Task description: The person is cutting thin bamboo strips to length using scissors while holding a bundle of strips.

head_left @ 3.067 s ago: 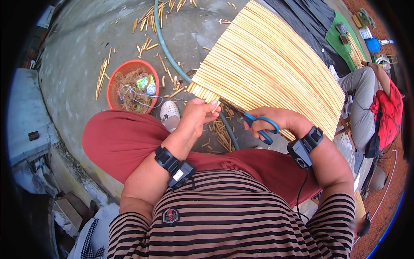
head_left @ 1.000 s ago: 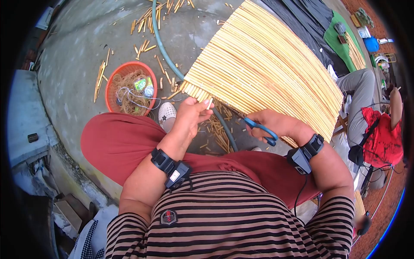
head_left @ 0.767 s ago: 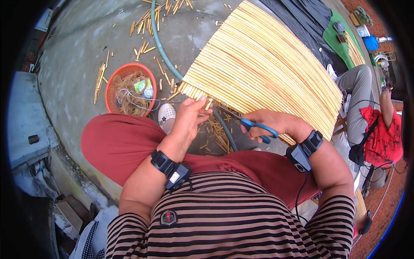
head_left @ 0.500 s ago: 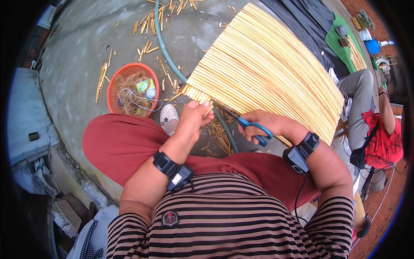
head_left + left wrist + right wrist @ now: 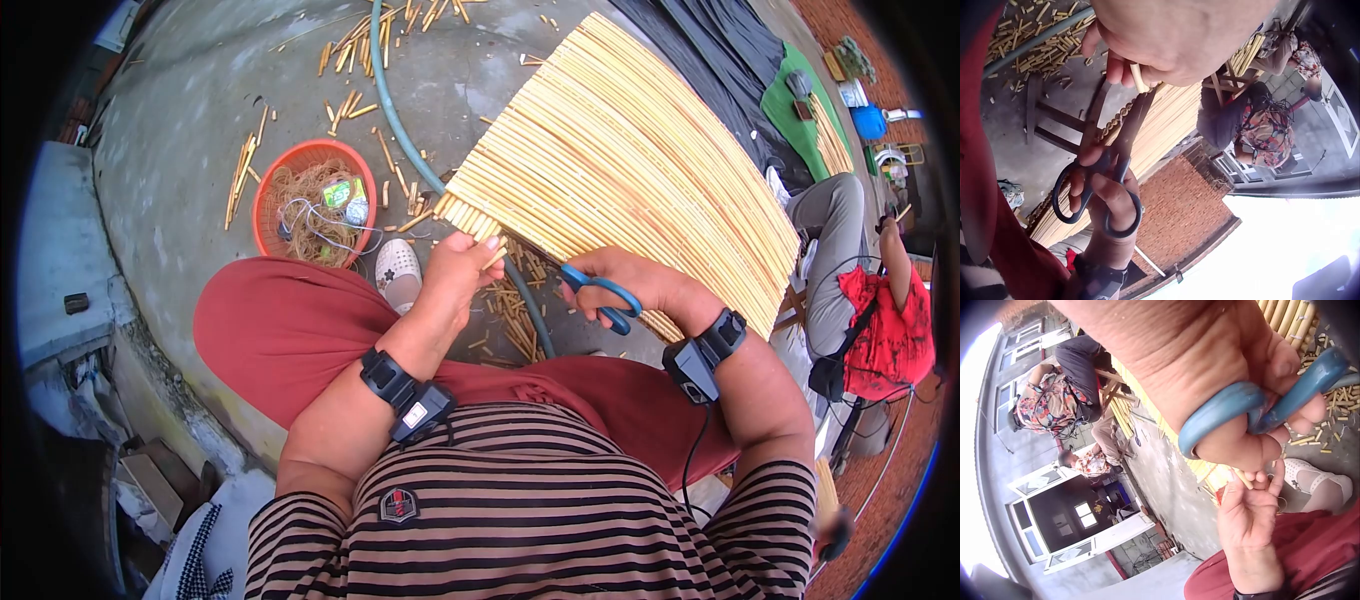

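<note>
A wide mat of pale straw-coloured reed sticks (image 5: 620, 170), tied in rows, slopes away from me in the head view. At its near left corner the stick ends jut out unevenly. My left hand (image 5: 458, 272) pinches one reed end (image 5: 1140, 80) between thumb and fingers there. Blue-handled scissors (image 5: 632, 302) are in my right hand (image 5: 625, 272), with fingers through the handle loops. In the left wrist view, the dark scissor blades (image 5: 1127, 132) run along the mat's edge, their tips right at the pinched reed end. The right wrist view shows the loops close up.
An orange basket (image 5: 262, 222) with tangled fibre and packets stands left. A hose (image 5: 392, 120) curves across the concrete floor among scattered cut reed pieces (image 5: 515, 318). My shoe (image 5: 398, 262) is beside the basket. A person in red (image 5: 888, 325) sits at the right.
The scissors shift slightly at the mat's edge, and their handles change angle over the frames. My left hand stays at the corner, its fingers adjusting. The person in red moves an arm.
</note>
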The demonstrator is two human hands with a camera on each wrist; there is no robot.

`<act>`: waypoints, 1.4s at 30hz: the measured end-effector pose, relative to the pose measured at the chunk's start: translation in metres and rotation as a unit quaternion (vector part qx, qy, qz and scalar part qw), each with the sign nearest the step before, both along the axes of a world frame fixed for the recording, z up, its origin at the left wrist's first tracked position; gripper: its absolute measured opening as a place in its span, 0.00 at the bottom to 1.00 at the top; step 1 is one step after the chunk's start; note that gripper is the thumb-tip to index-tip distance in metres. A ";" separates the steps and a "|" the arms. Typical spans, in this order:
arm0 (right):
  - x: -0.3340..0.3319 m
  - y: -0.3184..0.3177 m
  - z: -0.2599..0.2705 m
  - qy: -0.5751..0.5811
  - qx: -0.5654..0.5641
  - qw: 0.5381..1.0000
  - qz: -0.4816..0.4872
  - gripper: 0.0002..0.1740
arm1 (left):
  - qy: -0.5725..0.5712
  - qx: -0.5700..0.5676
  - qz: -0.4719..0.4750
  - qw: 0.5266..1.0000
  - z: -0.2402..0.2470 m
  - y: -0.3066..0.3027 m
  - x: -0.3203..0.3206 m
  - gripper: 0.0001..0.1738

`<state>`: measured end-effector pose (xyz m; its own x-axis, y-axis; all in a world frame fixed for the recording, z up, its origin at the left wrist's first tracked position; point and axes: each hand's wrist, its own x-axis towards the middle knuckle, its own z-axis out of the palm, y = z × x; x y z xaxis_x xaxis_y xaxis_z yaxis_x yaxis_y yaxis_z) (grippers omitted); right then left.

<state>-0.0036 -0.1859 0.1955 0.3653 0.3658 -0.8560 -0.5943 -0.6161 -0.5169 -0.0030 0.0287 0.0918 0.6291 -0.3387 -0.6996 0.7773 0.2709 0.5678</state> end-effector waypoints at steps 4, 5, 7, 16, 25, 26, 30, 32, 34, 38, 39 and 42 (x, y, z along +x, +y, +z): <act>-0.001 0.001 -0.001 -0.004 -0.007 1.000 -0.003 0.09 | -0.001 0.000 0.000 1.000 -0.002 -0.001 0.000 0.06; 0.000 0.002 0.000 -0.001 -0.012 1.000 -0.002 0.09 | -0.001 -0.001 -0.001 1.000 -0.002 -0.001 0.000 0.06; 0.002 0.003 0.003 0.006 -0.021 1.000 -0.002 0.10 | -0.006 0.001 -0.005 1.000 -0.001 0.000 0.000 0.06; 0.000 0.017 0.015 -0.094 -0.117 0.986 0.074 0.06 | -0.005 -0.012 -0.016 1.000 -0.007 0.003 0.001 0.07; -0.003 0.014 0.016 0.025 -0.046 0.999 -0.009 0.10 | 0.034 0.035 -0.003 0.999 0.000 0.001 0.005 0.09; -0.004 0.012 0.014 0.042 -0.027 0.998 -0.025 0.10 | 0.034 0.032 0.019 0.999 0.000 0.001 0.004 0.09; -0.010 0.004 0.003 0.070 0.015 0.996 -0.057 0.12 | 0.027 0.009 0.008 1.000 0.001 0.004 0.006 0.08; -0.008 0.003 0.003 0.068 0.016 0.996 -0.052 0.12 | 0.011 0.013 -0.010 1.000 -0.006 0.005 0.005 0.08; -0.006 0.000 0.002 0.065 0.015 0.997 -0.042 0.12 | 0.006 0.008 -0.010 1.000 -0.003 0.005 0.006 0.08; 0.002 -0.007 0.006 0.079 0.007 0.997 -0.016 0.12 | 0.007 0.021 -0.018 1.000 -0.001 0.005 0.008 0.09; 0.003 -0.008 0.009 0.076 0.000 0.997 -0.007 0.11 | 0.006 0.020 -0.017 1.000 -0.002 0.005 0.007 0.09; 0.005 -0.007 0.013 0.065 0.003 0.998 -0.006 0.11 | 0.003 0.021 -0.015 1.000 -0.003 0.004 0.007 0.08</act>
<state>0.0015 -0.1931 0.2089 0.2551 0.3665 -0.8948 -0.6644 -0.6059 -0.4376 0.0038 0.0328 0.0885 0.6141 -0.3279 -0.7179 0.7888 0.2232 0.5727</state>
